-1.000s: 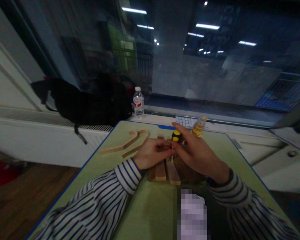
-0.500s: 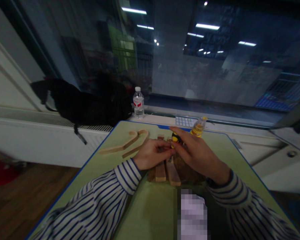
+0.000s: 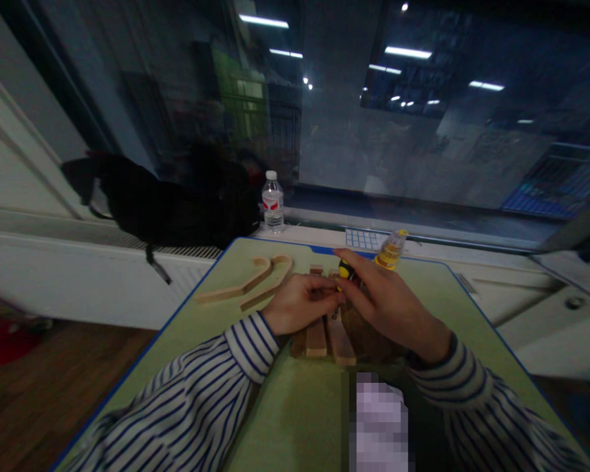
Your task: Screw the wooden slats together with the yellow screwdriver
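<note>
Right hand (image 3: 393,305), half closed, grips a rounded yellow-and-black tool handle (image 3: 345,269) above two straight, light-brown wooden strips (image 3: 342,344). Left hand (image 3: 299,303) meets it, thumb and fingers nearly pinched together; whether they hold anything I cannot tell, the tips being hidden. Side by side, the strips lie on a dark-brown flat board (image 3: 371,337) on the pale-green, blue-edged table (image 3: 295,419). Left of them lie two pale, hook-ended wooden pieces (image 3: 246,287).
</note>
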`<state>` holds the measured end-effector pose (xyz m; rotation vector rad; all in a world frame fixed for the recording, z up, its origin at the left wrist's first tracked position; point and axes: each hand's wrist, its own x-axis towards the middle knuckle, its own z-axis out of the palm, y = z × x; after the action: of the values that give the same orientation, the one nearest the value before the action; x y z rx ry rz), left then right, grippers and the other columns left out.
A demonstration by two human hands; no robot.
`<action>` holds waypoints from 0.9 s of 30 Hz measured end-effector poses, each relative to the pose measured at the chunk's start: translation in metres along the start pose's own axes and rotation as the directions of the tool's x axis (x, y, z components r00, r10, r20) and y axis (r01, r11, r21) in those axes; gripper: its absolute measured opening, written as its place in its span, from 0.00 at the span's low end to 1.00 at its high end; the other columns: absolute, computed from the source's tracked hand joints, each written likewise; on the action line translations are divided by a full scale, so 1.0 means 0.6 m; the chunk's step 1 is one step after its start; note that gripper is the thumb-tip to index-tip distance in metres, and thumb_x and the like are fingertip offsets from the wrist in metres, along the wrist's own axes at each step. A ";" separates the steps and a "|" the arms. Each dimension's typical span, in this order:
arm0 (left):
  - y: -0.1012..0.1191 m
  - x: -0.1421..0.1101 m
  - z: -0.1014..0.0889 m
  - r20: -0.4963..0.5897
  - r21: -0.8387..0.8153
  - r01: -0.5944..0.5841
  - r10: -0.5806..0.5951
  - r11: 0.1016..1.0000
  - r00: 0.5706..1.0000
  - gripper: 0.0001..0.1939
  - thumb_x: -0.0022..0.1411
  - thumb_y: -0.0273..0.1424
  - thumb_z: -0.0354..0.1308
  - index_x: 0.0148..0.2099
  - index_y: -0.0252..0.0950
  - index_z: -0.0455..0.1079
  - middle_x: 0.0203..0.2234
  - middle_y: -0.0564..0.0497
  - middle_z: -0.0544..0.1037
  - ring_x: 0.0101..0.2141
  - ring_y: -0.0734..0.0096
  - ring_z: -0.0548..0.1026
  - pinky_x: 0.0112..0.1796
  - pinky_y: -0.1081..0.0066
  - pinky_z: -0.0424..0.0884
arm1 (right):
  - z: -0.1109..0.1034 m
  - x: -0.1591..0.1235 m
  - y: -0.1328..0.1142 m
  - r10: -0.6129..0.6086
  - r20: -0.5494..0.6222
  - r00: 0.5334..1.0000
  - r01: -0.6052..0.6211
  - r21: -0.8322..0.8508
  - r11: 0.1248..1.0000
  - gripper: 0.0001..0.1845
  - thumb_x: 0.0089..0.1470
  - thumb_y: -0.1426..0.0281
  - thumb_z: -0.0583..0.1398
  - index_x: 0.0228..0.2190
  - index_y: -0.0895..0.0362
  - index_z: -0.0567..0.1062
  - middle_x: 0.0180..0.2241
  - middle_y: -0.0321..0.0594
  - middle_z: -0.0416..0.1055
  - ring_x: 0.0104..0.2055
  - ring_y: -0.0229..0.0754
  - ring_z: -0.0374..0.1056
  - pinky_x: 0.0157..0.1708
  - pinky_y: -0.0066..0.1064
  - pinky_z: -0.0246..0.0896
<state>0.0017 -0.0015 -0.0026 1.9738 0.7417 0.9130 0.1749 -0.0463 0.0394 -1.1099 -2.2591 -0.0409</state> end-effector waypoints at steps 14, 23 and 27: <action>-0.006 -0.001 -0.003 -0.036 0.022 -0.019 0.020 1.000 0.999 0.13 0.56 0.35 0.60 0.40 0.31 0.77 0.30 0.48 0.80 0.31 0.69 0.76 0.34 0.73 0.70 | -0.010 0.001 -0.007 0.034 -0.002 0.999 -0.034 0.007 0.999 0.28 0.60 0.67 0.54 0.59 0.59 0.55 0.52 0.50 0.69 0.48 0.48 0.70 0.47 0.43 0.67; -0.003 -0.001 -0.003 0.005 0.024 -0.013 0.013 1.000 1.000 0.13 0.58 0.36 0.59 0.40 0.33 0.77 0.29 0.50 0.80 0.30 0.71 0.74 0.33 0.75 0.69 | -0.011 0.003 -0.003 0.007 0.029 1.000 -0.006 -0.028 1.000 0.23 0.61 0.69 0.51 0.57 0.57 0.59 0.50 0.49 0.71 0.48 0.48 0.70 0.47 0.44 0.67; -0.001 -0.001 -0.004 0.026 0.039 -0.021 0.020 0.999 0.999 0.13 0.59 0.36 0.58 0.41 0.32 0.76 0.30 0.50 0.79 0.31 0.71 0.74 0.33 0.75 0.69 | -0.010 0.004 -0.002 0.004 0.027 1.000 -0.003 -0.032 0.999 0.23 0.61 0.68 0.51 0.57 0.59 0.59 0.52 0.50 0.69 0.50 0.48 0.68 0.48 0.45 0.66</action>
<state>-0.0005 -0.0006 -0.0020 2.0270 0.7314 0.8902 0.1759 -0.0470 0.0459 -1.1377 -2.2879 -0.0612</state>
